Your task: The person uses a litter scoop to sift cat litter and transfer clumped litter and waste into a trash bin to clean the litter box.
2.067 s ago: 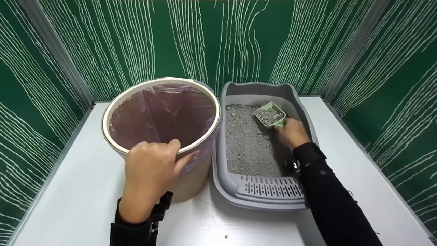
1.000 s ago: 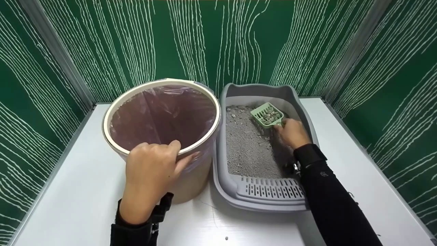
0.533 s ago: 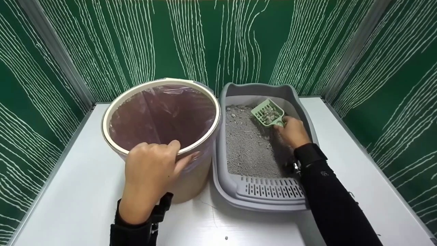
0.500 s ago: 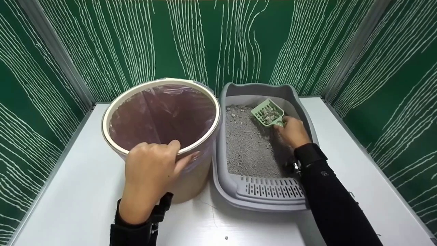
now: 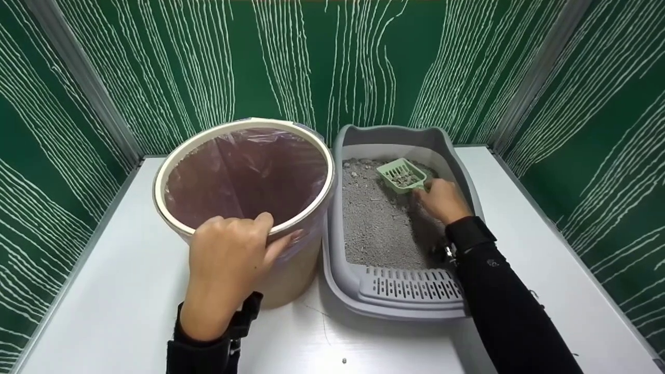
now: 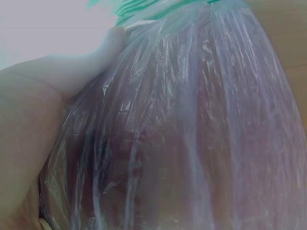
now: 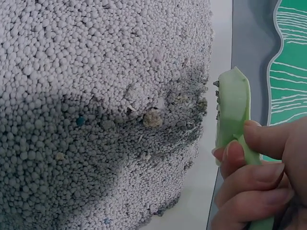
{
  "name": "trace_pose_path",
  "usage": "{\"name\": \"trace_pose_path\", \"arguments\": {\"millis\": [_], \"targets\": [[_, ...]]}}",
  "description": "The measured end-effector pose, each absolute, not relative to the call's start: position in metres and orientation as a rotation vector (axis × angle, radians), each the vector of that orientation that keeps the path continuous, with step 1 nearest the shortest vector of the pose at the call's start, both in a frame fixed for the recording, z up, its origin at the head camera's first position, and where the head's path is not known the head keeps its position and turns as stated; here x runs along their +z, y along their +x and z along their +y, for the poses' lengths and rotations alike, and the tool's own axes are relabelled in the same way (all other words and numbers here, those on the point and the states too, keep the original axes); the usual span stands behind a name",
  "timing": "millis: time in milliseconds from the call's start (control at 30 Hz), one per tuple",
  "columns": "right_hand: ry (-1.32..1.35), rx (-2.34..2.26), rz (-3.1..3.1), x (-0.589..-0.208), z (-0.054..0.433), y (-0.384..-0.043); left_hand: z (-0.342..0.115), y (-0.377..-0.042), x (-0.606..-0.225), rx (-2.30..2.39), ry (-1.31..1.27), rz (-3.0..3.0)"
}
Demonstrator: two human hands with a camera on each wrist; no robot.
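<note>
Right grip: fingers curled round the green scoop by its handle; scoop head, carrying clumps, lies just beyond and left of the knuckles, over litter in grey tray. Left grip: clasps near rim of lined bin.

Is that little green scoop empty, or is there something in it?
Partly filled: in the head view, grayish clumps lie in the green scoop, while some of its slots show bare.

The head view is bright, the table shiny; glare bleaches the hazy left wrist view; shadow crosses the litter.
</note>
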State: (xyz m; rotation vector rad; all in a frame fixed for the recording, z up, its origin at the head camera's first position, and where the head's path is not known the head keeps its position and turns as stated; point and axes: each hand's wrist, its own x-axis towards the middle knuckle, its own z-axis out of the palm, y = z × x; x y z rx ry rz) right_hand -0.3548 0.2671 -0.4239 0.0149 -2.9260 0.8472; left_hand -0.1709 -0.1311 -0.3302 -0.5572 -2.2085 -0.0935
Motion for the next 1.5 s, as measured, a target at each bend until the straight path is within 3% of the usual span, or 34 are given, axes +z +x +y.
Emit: {"name": "trace_pose_path", "arguments": {"millis": [433, 800, 1100, 1267, 1500], "targets": [[0.058, 0.812, -3.016, -0.395, 0.262, -0.35, -0.132, -0.171, -0.332, -0.095, -0.563, -2.202], [0.181, 0.9, -3.077, -0.288, 0.232, -0.326, -0.132, -0.169, -0.331, -0.104, -0.567, -2.209], [0.421, 0.667, -3.043, -0.216, 0.178, -0.295, -0.133, -0.168, -0.33, -0.115, -0.563, -2.223], [0.588, 0.63, -2.98, -0.206, 0.144, -0.277, -0.133, -0.168, -0.33, -0.104, -0.562, -2.227], [0.847, 0.427, -2.787, -0.224, 0.11, -0.264, -0.133, -0.169, -0.33, -0.102, -0.566, -2.211]]}}
